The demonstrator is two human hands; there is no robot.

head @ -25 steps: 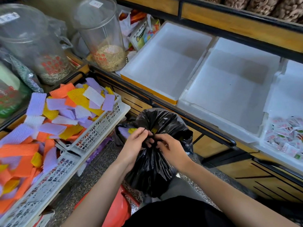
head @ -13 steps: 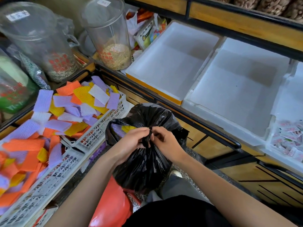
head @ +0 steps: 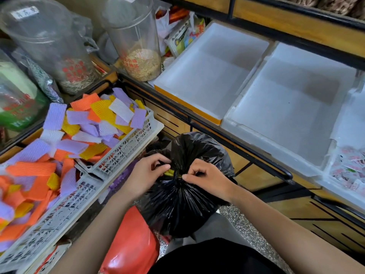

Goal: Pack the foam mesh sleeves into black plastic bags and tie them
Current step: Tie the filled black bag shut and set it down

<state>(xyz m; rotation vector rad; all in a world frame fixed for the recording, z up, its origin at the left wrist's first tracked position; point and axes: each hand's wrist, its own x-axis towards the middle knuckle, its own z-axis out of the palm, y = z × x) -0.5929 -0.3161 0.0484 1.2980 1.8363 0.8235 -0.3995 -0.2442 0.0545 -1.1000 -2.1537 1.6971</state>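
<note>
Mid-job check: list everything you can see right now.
black plastic bag: one, black, centre, neck gathered
foam mesh sleeves: many, orange, purple, yellow and white, piled in the baskets
baskets: two, pale lattice, left
clear jars: two, see-through, back left
foam boxes: two, white, right shelf
small packets: many, red and white, far right
red plastic item: one, red, below the bag
left hand: pinches the bag's neck
right hand: pinches the bag's neck

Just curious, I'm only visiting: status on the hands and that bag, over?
Left hand, right hand both pinch black bag at its bunched neck. Yellow sleeve shows at the opening. Nothing in the way.
</note>
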